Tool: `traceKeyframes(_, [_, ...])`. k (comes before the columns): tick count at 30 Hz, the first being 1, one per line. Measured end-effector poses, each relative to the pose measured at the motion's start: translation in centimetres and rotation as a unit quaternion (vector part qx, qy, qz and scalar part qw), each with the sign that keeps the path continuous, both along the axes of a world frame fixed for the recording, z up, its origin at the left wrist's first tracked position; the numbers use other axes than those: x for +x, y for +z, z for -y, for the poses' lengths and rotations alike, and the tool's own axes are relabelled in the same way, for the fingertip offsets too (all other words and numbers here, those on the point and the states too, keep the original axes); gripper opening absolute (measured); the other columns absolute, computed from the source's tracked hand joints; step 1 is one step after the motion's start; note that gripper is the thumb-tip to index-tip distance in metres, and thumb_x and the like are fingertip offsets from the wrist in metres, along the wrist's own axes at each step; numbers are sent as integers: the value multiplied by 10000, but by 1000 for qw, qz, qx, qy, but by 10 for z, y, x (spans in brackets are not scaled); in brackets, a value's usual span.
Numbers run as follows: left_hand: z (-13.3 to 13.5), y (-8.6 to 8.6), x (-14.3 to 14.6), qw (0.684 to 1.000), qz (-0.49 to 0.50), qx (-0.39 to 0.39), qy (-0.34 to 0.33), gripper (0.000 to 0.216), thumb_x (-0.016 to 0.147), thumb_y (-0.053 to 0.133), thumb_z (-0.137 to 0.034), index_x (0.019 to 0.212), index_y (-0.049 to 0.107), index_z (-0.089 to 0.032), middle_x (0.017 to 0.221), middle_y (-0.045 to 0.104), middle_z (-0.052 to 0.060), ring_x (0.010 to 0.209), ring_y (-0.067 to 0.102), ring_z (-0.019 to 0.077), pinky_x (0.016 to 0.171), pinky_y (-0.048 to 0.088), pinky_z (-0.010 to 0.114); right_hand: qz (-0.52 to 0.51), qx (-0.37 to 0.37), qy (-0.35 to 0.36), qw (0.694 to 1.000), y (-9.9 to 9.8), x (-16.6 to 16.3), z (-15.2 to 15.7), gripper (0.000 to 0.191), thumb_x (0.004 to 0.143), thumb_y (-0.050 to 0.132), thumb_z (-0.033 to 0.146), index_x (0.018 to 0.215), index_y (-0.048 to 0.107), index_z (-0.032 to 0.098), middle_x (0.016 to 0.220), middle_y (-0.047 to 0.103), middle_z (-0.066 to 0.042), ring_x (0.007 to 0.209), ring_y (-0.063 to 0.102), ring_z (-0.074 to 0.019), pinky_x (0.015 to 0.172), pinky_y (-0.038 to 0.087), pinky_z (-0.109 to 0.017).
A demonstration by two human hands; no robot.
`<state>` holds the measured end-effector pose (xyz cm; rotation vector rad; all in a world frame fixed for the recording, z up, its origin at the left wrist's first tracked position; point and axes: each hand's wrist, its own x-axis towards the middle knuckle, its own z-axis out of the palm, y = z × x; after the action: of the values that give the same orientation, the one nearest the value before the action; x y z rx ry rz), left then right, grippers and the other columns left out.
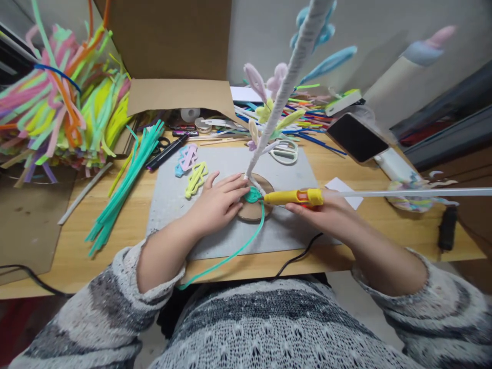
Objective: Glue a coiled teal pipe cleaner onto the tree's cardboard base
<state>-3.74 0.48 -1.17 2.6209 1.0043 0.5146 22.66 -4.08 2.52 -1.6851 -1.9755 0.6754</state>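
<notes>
My left hand [221, 202] lies with outstretched fingers, thumb apart, its fingertips on a coil of green pipe cleaner [252, 194]. That coil sits on a round brown base [251, 217], and its loose green tail curves down toward the table's front edge. My right hand [326, 210] is closed around a yellow hot glue gun [286, 197], whose tip meets the coil's right side. A long translucent glue stick [415, 192] runs out of its back. From the base a white-wrapped stem [274, 107] rises, bearing pastel pipe-cleaner flowers [265, 82].
A grey mat [226, 159] lies under the work. Left are zigzag pieces [196, 179], green pipe cleaners [126, 189] and a large multicoloured bundle [61, 97]. Behind lie white-handled scissors [284, 152]; a phone [357, 137] is at right. A black cable [300, 256] crosses the front edge.
</notes>
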Motion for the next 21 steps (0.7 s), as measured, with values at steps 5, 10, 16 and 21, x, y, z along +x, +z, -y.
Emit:
traceKeyframes(5, [1, 2, 0, 1000, 0, 6, -2, 338, 908, 512, -221, 1240, 572, -239, 1419, 512, 64, 1366, 395, 227, 1127, 143, 529, 64, 52, 49, 995, -3, 3, 1, 274, 845, 585, 494, 801, 706, 252, 679, 675, -3, 584, 597, -168, 533, 452, -290])
traceKeyframes(10, [1, 0, 0, 1000, -1, 9, 1, 331, 901, 521, -216, 1226, 586, -229, 1405, 528, 62, 1354, 411, 227, 1129, 149, 520, 104, 51, 55, 992, 2, 2, 3, 323, 856, 567, 511, 716, 670, 239, 590, 619, 9, 506, 540, -146, 476, 393, -280])
traceKeyframes(16, [1, 0, -1, 1000, 1, 11, 2, 327, 903, 520, -212, 1224, 585, -229, 1403, 531, 59, 1356, 408, 227, 1122, 176, 517, 122, 77, 77, 987, 7, -5, 5, 336, 879, 548, 482, 677, 638, 230, 590, 607, 3, 493, 516, -136, 470, 360, -279])
traceKeyframes(21, [0, -1, -1, 1000, 0, 15, 0, 325, 899, 532, -217, 1219, 584, -232, 1396, 538, 56, 1353, 412, 227, 1119, 182, 517, 164, 109, 83, 977, 5, -4, 5, 377, 885, 513, 514, 700, 645, 212, 633, 625, -37, 543, 544, -166, 496, 361, -293])
